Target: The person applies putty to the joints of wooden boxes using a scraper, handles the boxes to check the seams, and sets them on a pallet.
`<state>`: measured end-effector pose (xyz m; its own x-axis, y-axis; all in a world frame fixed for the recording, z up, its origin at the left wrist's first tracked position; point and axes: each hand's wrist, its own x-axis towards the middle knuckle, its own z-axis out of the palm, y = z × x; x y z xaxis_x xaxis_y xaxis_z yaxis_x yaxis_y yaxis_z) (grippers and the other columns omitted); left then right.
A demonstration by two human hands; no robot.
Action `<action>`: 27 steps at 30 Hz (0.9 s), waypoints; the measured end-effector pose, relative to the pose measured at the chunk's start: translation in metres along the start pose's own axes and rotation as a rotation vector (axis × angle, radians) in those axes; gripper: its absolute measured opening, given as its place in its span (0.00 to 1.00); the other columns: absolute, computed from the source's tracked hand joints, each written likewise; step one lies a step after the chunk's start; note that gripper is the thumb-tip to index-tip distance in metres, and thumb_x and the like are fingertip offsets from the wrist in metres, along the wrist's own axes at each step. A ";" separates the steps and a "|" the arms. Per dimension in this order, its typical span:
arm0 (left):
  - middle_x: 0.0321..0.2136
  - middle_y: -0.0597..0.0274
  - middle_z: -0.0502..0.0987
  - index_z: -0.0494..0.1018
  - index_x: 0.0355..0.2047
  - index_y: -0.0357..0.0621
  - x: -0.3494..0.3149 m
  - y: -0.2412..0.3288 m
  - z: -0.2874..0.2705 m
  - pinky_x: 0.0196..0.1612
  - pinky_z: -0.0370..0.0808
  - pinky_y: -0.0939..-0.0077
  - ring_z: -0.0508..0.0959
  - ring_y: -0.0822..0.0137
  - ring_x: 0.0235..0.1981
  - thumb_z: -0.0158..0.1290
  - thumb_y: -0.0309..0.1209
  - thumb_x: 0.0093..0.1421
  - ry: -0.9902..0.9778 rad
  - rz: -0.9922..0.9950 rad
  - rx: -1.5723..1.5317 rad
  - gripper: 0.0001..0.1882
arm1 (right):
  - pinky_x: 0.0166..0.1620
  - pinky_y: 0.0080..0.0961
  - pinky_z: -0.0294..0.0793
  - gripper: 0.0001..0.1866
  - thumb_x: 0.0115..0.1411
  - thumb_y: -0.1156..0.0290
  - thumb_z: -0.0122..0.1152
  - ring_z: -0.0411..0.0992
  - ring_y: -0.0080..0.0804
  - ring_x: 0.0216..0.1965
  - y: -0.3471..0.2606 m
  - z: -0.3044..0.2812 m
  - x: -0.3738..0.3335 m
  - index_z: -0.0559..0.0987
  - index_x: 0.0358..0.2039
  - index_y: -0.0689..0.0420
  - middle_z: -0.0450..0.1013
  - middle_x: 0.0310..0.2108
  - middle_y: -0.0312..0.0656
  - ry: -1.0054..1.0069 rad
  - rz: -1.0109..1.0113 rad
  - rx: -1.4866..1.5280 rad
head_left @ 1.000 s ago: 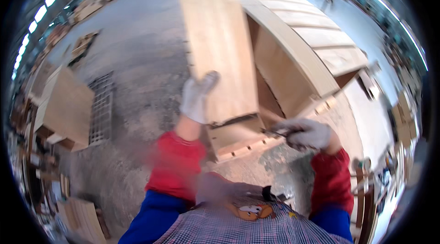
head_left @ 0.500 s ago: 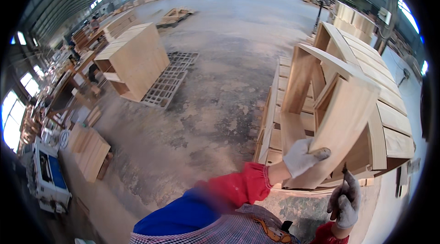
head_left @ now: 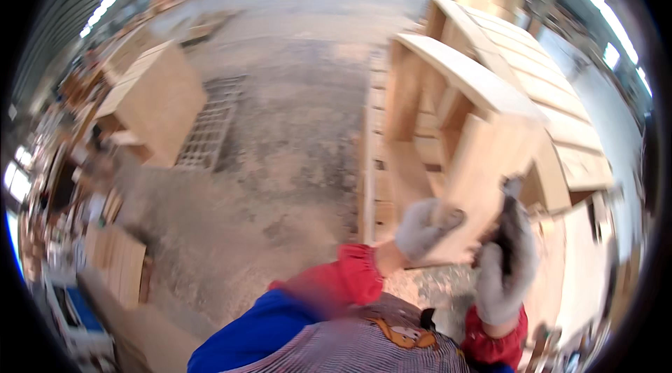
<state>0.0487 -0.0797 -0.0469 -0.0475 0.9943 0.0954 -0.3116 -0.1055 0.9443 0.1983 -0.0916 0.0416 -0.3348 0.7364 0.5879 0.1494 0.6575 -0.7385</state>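
Observation:
My left hand [head_left: 425, 229], in a pale work glove, grips the lower near edge of an open wooden box frame [head_left: 490, 156], its thumb on the outer face. The frame is tilted and has inner dividers. Close to the right side of that face, my right hand [head_left: 509, 257] is raised in a glove with dark-stained fingers. Its fingers are bent around something small and dark, blurred by motion, which I cannot make out. Beneath the frame lies a slatted wooden base [head_left: 376, 163].
Plank-topped wooden boxes [head_left: 539, 72] stand behind the frame on the right. On the left, a large wooden cabinet [head_left: 157, 103] stands beside a grey grid pallet [head_left: 213, 121]. A stack of boards [head_left: 115, 264] and a white-and-blue machine [head_left: 78, 313] are at the lower left.
My view has swung to the right, so the scene shifts left. My right hand has risen closer to the frame's face. My left hand keeps its hold on the edge.

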 end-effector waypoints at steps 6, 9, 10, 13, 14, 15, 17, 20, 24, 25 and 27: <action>0.20 0.74 0.69 0.74 0.33 0.37 -0.004 -0.001 0.001 0.23 0.62 0.85 0.65 0.82 0.22 0.53 0.38 0.59 0.035 0.136 0.010 0.14 | 0.32 0.18 0.73 0.28 0.50 0.88 0.44 0.73 0.25 0.31 -0.006 0.004 0.014 0.63 0.55 0.69 0.71 0.44 0.55 -0.097 -0.152 -0.176; 0.20 0.74 0.69 0.73 0.35 0.37 -0.005 -0.007 0.004 0.23 0.61 0.85 0.64 0.82 0.22 0.51 0.36 0.60 0.003 0.199 -0.083 0.13 | 0.34 0.20 0.73 0.27 0.50 0.88 0.47 0.74 0.29 0.32 -0.015 0.002 0.020 0.65 0.54 0.69 0.72 0.41 0.55 -0.082 -0.156 -0.226; 0.20 0.74 0.68 0.73 0.35 0.37 -0.005 -0.009 0.004 0.23 0.60 0.85 0.63 0.82 0.21 0.51 0.36 0.61 -0.004 0.210 -0.108 0.13 | 0.34 0.20 0.72 0.27 0.49 0.88 0.48 0.74 0.29 0.31 -0.016 0.002 0.023 0.65 0.53 0.69 0.72 0.40 0.54 -0.076 -0.165 -0.253; 0.20 0.75 0.68 0.73 0.36 0.35 -0.007 -0.011 0.005 0.23 0.60 0.85 0.63 0.82 0.21 0.49 0.36 0.62 -0.016 0.226 -0.144 0.13 | 0.33 0.20 0.71 0.25 0.50 0.85 0.50 0.73 0.29 0.28 -0.021 0.002 0.035 0.67 0.52 0.68 0.72 0.35 0.51 -0.064 -0.117 -0.288; 0.20 0.74 0.68 0.73 0.36 0.35 -0.008 -0.011 0.003 0.23 0.60 0.85 0.63 0.82 0.21 0.49 0.36 0.62 -0.010 0.217 -0.084 0.14 | 0.32 0.20 0.71 0.25 0.50 0.85 0.50 0.72 0.29 0.27 -0.023 0.002 0.038 0.67 0.52 0.67 0.72 0.33 0.50 -0.065 -0.092 -0.296; 0.20 0.74 0.67 0.73 0.37 0.35 -0.008 -0.012 0.002 0.23 0.60 0.85 0.63 0.82 0.21 0.48 0.37 0.62 -0.003 0.206 -0.027 0.15 | 0.31 0.20 0.70 0.25 0.51 0.84 0.50 0.72 0.28 0.26 -0.024 0.003 0.039 0.68 0.52 0.67 0.72 0.32 0.49 -0.068 -0.064 -0.306; 0.20 0.74 0.67 0.72 0.37 0.34 -0.009 -0.018 -0.002 0.23 0.60 0.85 0.63 0.82 0.21 0.48 0.37 0.63 -0.006 0.205 0.016 0.16 | 0.30 0.19 0.70 0.24 0.51 0.83 0.50 0.70 0.26 0.24 -0.023 0.006 0.038 0.69 0.52 0.65 0.71 0.28 0.46 -0.035 -0.025 -0.271; 0.20 0.74 0.68 0.72 0.38 0.34 -0.010 -0.020 -0.005 0.23 0.60 0.85 0.63 0.82 0.21 0.47 0.39 0.63 -0.019 0.227 0.006 0.17 | 0.29 0.19 0.69 0.24 0.51 0.83 0.50 0.69 0.26 0.23 -0.025 0.007 0.039 0.69 0.52 0.65 0.70 0.27 0.45 -0.023 -0.044 -0.236; 0.20 0.73 0.67 0.72 0.37 0.35 -0.010 -0.018 0.000 0.23 0.60 0.85 0.63 0.82 0.21 0.47 0.40 0.63 -0.010 0.233 0.007 0.17 | 0.30 0.20 0.70 0.24 0.51 0.83 0.50 0.70 0.27 0.24 -0.020 0.008 0.039 0.69 0.52 0.65 0.70 0.28 0.46 0.000 -0.063 -0.219; 0.20 0.73 0.67 0.72 0.37 0.35 -0.010 -0.018 0.002 0.22 0.60 0.85 0.62 0.82 0.21 0.47 0.40 0.63 -0.001 0.234 0.005 0.17 | 0.31 0.20 0.70 0.24 0.52 0.83 0.50 0.70 0.27 0.25 -0.019 0.007 0.038 0.69 0.52 0.65 0.70 0.29 0.46 0.004 -0.073 -0.224; 0.19 0.74 0.67 0.72 0.36 0.35 -0.010 -0.018 0.004 0.22 0.59 0.85 0.62 0.82 0.20 0.46 0.40 0.63 0.027 0.228 0.014 0.17 | 0.32 0.21 0.71 0.23 0.52 0.83 0.50 0.71 0.29 0.26 -0.022 0.004 0.038 0.69 0.52 0.65 0.71 0.30 0.47 -0.041 -0.056 -0.264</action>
<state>0.0582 -0.0878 -0.0634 -0.1408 0.9441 0.2981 -0.2765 -0.3266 0.9038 0.1783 -0.0785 0.0786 -0.3857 0.6940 0.6079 0.3650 0.7199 -0.5904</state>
